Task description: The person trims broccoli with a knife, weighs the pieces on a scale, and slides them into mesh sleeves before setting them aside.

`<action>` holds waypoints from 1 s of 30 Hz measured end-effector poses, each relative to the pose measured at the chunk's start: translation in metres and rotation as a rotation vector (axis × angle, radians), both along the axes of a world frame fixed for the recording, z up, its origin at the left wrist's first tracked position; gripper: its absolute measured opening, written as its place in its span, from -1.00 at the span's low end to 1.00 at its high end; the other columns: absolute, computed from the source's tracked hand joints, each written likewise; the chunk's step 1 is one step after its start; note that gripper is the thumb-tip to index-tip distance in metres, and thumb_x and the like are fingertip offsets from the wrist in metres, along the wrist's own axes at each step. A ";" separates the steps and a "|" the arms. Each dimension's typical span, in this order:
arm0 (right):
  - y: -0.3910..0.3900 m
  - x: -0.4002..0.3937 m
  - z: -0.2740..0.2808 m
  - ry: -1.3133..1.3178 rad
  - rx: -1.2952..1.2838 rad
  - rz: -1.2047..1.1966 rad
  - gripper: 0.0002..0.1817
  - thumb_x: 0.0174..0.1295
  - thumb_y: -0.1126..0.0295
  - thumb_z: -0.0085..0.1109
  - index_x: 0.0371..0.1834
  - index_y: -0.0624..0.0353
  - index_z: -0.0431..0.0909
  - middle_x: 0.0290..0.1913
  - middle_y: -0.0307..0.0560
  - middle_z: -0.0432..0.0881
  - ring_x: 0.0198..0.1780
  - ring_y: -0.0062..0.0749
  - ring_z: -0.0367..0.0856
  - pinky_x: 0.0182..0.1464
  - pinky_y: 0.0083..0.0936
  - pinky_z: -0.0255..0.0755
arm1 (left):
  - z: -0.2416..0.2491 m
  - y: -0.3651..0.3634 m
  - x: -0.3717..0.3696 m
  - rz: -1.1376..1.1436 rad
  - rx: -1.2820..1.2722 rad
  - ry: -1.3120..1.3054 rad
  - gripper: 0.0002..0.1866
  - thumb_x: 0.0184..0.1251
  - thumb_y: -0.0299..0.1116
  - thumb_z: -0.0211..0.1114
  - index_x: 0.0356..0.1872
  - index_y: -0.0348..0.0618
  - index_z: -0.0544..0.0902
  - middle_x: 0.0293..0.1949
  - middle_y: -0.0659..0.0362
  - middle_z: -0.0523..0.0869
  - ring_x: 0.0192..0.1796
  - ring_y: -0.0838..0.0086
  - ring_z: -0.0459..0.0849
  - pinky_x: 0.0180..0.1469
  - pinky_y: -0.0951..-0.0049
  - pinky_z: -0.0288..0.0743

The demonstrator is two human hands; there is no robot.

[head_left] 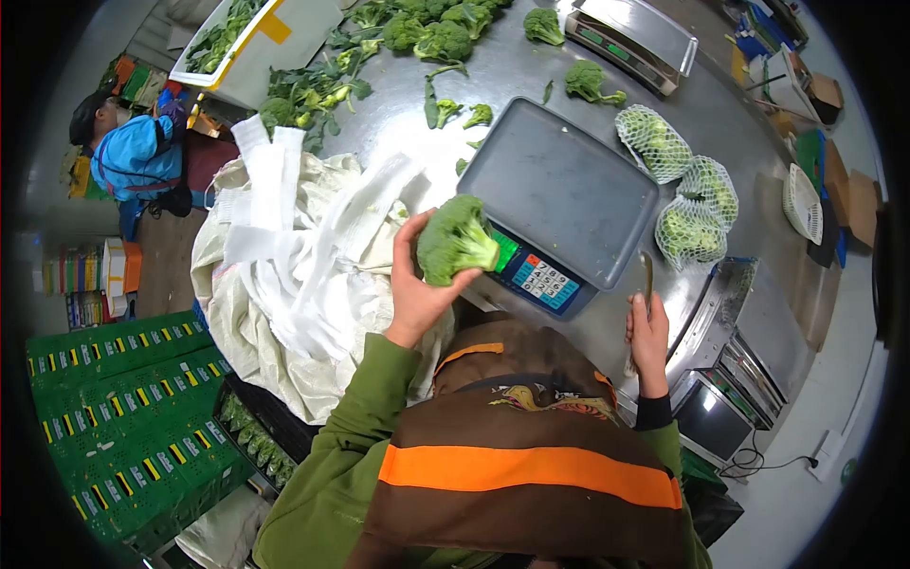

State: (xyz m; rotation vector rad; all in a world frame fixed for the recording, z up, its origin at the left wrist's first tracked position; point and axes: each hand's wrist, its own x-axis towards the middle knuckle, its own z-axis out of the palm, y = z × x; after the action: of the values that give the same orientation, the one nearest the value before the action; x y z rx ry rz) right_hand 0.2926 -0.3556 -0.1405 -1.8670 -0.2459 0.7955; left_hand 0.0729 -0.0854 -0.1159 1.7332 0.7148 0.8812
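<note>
My left hand [413,296] is closed around a head of broccoli [455,241], held up with its cut stem pointing right. In my right hand [649,339] is a knife [647,269], its blade pointing away from me and part of its handle hidden by the fingers. Between and beyond the hands sits a digital scale with a grey weighing tray [559,190] and a keypad [545,280]; nothing lies on the tray. The broccoli partly covers the scale's lit green display.
White sacking with foam net sleeves [294,256] lies at the left. Loose broccoli [444,42] is piled at the back, and net-wrapped heads [692,232] lie right of the scale. Another scale [630,43] stands behind. Green crates [133,427] are lower left; a person in blue [142,156] is beyond.
</note>
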 end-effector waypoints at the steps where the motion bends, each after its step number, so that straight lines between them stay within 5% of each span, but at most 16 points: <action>1: -0.008 0.002 0.003 0.086 -0.039 -0.100 -0.75 0.50 0.17 0.02 -0.14 0.13 0.49 -0.64 -0.42 0.31 -0.69 -0.76 0.23 -0.65 -0.71 0.14 | 0.002 -0.001 0.008 -0.060 0.111 0.018 -0.07 -0.10 -0.39 0.66 0.33 -0.18 0.29 0.35 -0.09 0.40 0.34 0.14 0.47 0.35 0.21 0.38; 5: 0.004 -0.005 0.028 0.243 -0.004 -0.003 -0.73 0.45 0.22 0.12 0.01 0.18 0.45 -0.56 -0.34 0.45 -0.68 -0.76 0.26 -0.66 -0.72 0.20 | 0.016 -0.018 0.047 -0.410 0.409 -0.071 -0.20 -0.13 -0.39 0.62 0.23 -0.10 0.41 0.39 -0.09 0.37 0.44 -0.10 0.34 0.39 0.07 0.31; 8: 0.021 -0.009 0.050 0.797 0.601 0.059 -0.40 0.41 0.43 0.08 0.49 0.15 0.14 -0.19 -0.17 0.56 -0.60 -0.77 0.26 -0.59 -0.74 0.24 | 0.037 -0.035 0.077 -0.744 0.507 -0.136 -0.25 -0.11 -0.43 0.56 0.22 -0.08 0.44 0.40 -0.10 0.36 0.45 -0.20 0.28 0.39 -0.02 0.29; 9: 0.021 -0.009 0.044 0.775 0.599 0.029 -0.40 0.41 0.43 0.08 0.49 0.15 0.14 -0.19 -0.17 0.56 -0.60 -0.77 0.26 -0.59 -0.74 0.24 | 0.035 -0.042 0.086 -0.795 0.554 -0.199 -0.23 -0.09 -0.41 0.57 0.25 -0.07 0.42 0.40 -0.09 0.35 0.46 -0.19 0.25 0.39 -0.03 0.28; 11: 0.021 -0.007 0.031 0.881 0.674 0.037 -0.29 0.31 0.58 0.08 0.53 0.09 0.08 -0.10 -0.18 0.55 -0.59 -0.75 0.29 -0.57 -0.74 0.25 | 0.037 -0.050 0.090 -0.716 0.550 -0.204 -0.17 -0.07 -0.35 0.59 0.31 -0.03 0.39 0.41 -0.11 0.32 0.46 -0.16 0.25 0.39 -0.02 0.29; 12: 0.021 -0.007 0.021 0.867 0.675 0.020 -0.29 0.31 0.58 0.08 0.53 0.09 0.08 -0.10 -0.18 0.55 -0.59 -0.75 0.29 -0.57 -0.74 0.25 | 0.042 -0.054 0.092 -0.590 0.621 -0.128 0.22 -0.19 -0.26 0.71 0.53 0.09 0.08 0.42 -0.16 0.24 0.43 -0.13 0.32 0.40 0.02 0.29; 13: 0.022 -0.007 0.013 0.876 0.744 0.036 -0.25 0.25 0.64 0.07 0.53 0.06 0.09 -0.07 -0.19 0.54 -0.56 -0.73 0.31 -0.56 -0.74 0.25 | 0.043 -0.057 0.092 -0.602 0.616 -0.138 0.22 -0.19 -0.26 0.71 0.53 0.09 0.08 0.42 -0.16 0.24 0.43 -0.13 0.32 0.40 0.02 0.29; 16: 0.023 -0.006 0.008 0.849 0.812 0.036 -0.16 0.15 0.72 0.10 0.54 0.02 0.10 0.03 -0.20 0.54 -0.44 -0.71 0.43 -0.54 -0.76 0.30 | 0.036 -0.060 0.089 -0.605 0.126 0.085 0.44 -0.27 -0.25 0.75 0.57 -0.15 -0.20 0.45 -0.14 0.18 0.43 0.08 0.33 0.40 0.15 0.31; 21: 0.032 -0.010 0.017 0.736 0.760 0.025 -0.06 0.04 0.69 0.20 0.56 0.04 0.06 0.27 -0.19 0.48 -0.08 -0.63 0.63 -0.37 -0.73 0.47 | 0.026 -0.062 0.082 -0.622 0.159 0.085 0.44 -0.26 -0.27 0.75 0.57 -0.13 -0.20 0.45 -0.13 0.20 0.45 0.07 0.32 0.42 0.16 0.29; 23: 0.034 -0.010 0.022 0.718 0.770 0.008 0.00 -0.03 0.66 0.28 0.57 0.11 0.03 0.35 -0.14 0.44 0.16 -0.50 0.58 -0.05 -0.62 0.54 | 0.023 -0.062 0.082 -0.631 0.214 0.075 0.43 -0.25 -0.27 0.75 0.57 -0.12 -0.20 0.46 -0.13 0.19 0.45 0.07 0.31 0.43 0.16 0.28; 26: 0.030 -0.008 0.017 0.617 0.753 0.071 -0.02 -0.04 0.66 0.29 0.55 0.17 0.06 0.34 -0.14 0.44 0.24 -0.45 0.52 0.18 -0.51 0.45 | 0.018 -0.063 0.082 -0.637 0.232 0.044 0.39 -0.19 -0.29 0.73 0.57 -0.12 -0.19 0.48 -0.16 0.18 0.48 0.05 0.29 0.45 0.15 0.25; 30: 0.021 -0.001 0.017 0.560 0.638 0.145 -0.03 -0.02 0.66 0.27 0.55 0.16 0.06 0.36 -0.12 0.41 0.29 -0.46 0.47 0.23 -0.51 0.40 | 0.018 -0.065 0.084 -0.579 0.289 -0.008 0.23 -0.15 -0.30 0.68 0.53 -0.22 -0.01 0.47 -0.12 0.26 0.44 0.01 0.35 0.41 0.13 0.28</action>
State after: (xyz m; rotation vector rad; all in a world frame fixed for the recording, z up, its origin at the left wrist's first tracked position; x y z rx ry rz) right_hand 0.2917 -0.3349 -0.1231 -0.9937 -0.2413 1.1452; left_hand 0.1565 -0.1503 -0.0982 2.0383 0.0549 0.6005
